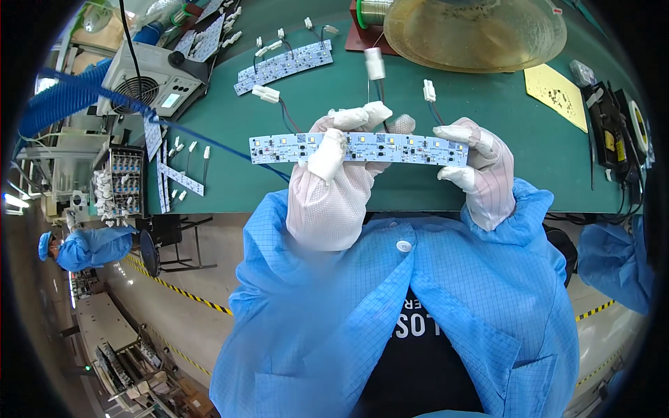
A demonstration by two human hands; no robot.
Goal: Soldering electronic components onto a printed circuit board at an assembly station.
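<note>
White gloves (327, 216) cover both hands in the head view, and one pale strip (390, 148) is held by the two of them over the green table (411, 191). The left hand (338, 177) pinches it left of its middle, thumb flat on the component face, fingers behind and showing past the far edge. The right hand (484, 164) pinches the right end, thumb at the near edge, fingers at the far one. The strip's long axis runs left to right, nearly level, so its unheld end juts out left of the left hand, the hand nearer its middle. Leads (435, 113) run beyond the hands to white plugs (266, 93). Farther beyond the left hand lie more strips (286, 66); beyond the right hand stands a translucent basin (481, 35), with a yellow sheet (555, 94) off to that hand's right.
</note>
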